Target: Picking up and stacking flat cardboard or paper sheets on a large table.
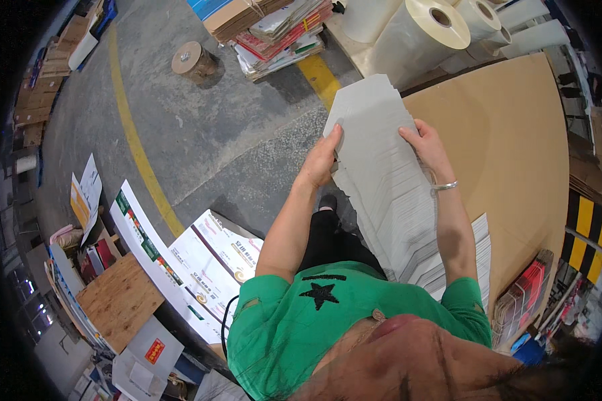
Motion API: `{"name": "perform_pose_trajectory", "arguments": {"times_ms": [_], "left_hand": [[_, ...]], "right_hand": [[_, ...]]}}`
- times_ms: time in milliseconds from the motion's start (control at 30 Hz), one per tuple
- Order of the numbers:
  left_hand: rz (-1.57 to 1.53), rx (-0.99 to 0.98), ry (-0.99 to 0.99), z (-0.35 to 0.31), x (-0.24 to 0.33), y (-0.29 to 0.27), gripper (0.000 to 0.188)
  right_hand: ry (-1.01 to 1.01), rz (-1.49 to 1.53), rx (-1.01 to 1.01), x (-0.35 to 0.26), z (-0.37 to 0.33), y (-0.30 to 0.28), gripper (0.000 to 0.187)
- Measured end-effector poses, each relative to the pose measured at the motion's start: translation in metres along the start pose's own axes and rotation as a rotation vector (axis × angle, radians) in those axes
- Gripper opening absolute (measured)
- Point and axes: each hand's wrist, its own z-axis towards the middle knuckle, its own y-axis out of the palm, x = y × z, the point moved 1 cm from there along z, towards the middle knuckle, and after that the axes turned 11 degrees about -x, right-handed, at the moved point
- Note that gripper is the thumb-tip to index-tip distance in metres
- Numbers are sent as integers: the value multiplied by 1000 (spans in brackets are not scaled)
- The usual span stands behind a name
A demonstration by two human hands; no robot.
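Pale grey cardboard blanks (374, 147) with angled top corners lie in a long fanned stack in front of my body. My left hand (321, 159) grips the stack's left edge near its far end, thumb on top and fingers mostly hidden beneath. On the opposite edge, my right hand (429, 150) is closed with its thumb on the top blank. Toward my chest the blanks spread into overlapping layers, partly covered by my right forearm. A tan tabletop (508, 127) extends to the right of the stack, with more white sheets (480, 247) by my right elbow.
Clear film rolls (418, 40) stand beyond the table. Tied cardboard bundles (267, 30) and a brown spool (192, 60) sit on the grey floor. Printed sheets (204, 267) and a wooden board (120, 301) are at my left. A strapped red bundle (525, 294) is at the right.
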Motion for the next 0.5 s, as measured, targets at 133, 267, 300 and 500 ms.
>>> {"name": "perform_pose_trajectory", "arguments": {"times_ms": [133, 267, 300, 500], "left_hand": [[-6, -2, 21, 2, -2, -4, 64], [20, 35, 7, 4, -4, -6, 65], [7, 19, 6, 4, -4, -6, 64], [-44, 13, 18, 0, 3, 1, 63]], "right_hand": [[113, -44, 30, 1, -1, -7, 20], [5, 2, 68, 8, 0, -1, 20], [6, 3, 70, 6, 0, -3, 20], [15, -59, 101, 8, 1, -7, 18]]}}
